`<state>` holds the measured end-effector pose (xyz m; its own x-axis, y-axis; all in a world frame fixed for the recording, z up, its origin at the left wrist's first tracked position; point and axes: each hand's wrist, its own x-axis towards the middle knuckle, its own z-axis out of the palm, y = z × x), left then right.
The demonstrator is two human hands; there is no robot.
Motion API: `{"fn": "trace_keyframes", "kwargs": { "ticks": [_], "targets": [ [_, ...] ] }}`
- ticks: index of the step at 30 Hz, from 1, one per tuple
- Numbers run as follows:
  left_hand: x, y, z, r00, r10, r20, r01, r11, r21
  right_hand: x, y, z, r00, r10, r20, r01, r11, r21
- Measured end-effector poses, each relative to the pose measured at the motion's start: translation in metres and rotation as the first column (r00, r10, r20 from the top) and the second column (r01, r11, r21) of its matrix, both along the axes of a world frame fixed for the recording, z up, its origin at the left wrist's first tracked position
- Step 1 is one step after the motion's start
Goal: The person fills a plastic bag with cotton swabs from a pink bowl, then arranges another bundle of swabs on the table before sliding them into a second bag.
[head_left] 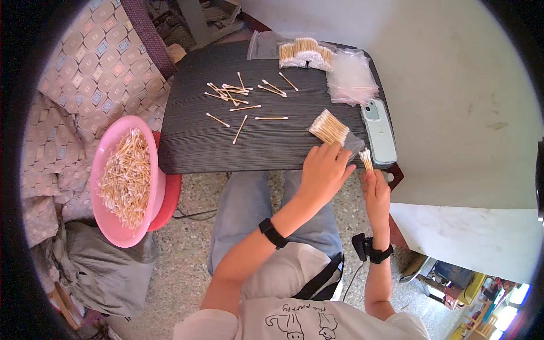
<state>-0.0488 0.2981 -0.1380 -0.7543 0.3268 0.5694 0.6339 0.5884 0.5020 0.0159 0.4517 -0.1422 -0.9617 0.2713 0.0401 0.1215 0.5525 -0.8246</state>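
Note:
My right hand [376,191] pinches a small bunch of cotton swabs [367,160], heads upward, at the table's near right edge. Beside it, my left hand [324,173] has its fingers on a clear plastic bag of cotton swabs [330,128] lying on the table. The bag's loose end [355,144] spreads between the two hands. Part of the bag is hidden under my left fingers. Farther left, several loose cotton swabs [229,93] lie scattered on the dark table [226,156].
A pink basin [161,187] heaped with cotton swabs stands left of the table. At the far edge lie filled swab bags [306,54] and a stack of clear bags [352,76]. A pale phone [381,133] rests along the right edge, near the wall [453,102].

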Motion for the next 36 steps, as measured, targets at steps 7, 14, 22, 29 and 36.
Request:
{"fn": "trace_keyframes", "kwargs": {
  "ticks": [7, 14, 22, 29, 36],
  "targets": [
    [-0.002, 0.002, -0.021, 0.995, 0.076, 0.062, -0.081, 0.994, 0.079, -0.001, -0.006, 0.005, 0.996, 0.079, 0.037, -0.079, 0.997, 0.014],
    [-0.002, -0.005, -0.008, 0.998, 0.026, 0.050, -0.031, 0.995, 0.098, -0.001, -0.016, 0.002, 0.995, 0.075, 0.073, -0.068, 0.994, -0.086],
    [0.000, -0.008, -0.010, 0.990, 0.095, 0.107, -0.117, 0.969, 0.218, 0.002, -0.017, 0.005, 0.995, 0.064, 0.079, -0.057, 0.995, -0.085],
    [0.011, -0.053, 0.003, 0.960, 0.148, 0.238, -0.225, 0.912, 0.343, 0.009, -0.041, 0.021, 0.922, 0.352, 0.162, -0.327, 0.931, -0.161],
    [0.027, -0.097, 0.006, 0.940, 0.229, 0.251, -0.301, 0.905, 0.301, -0.003, -0.086, 0.017, 0.891, 0.423, 0.165, -0.371, 0.887, -0.275]
  ]
}}
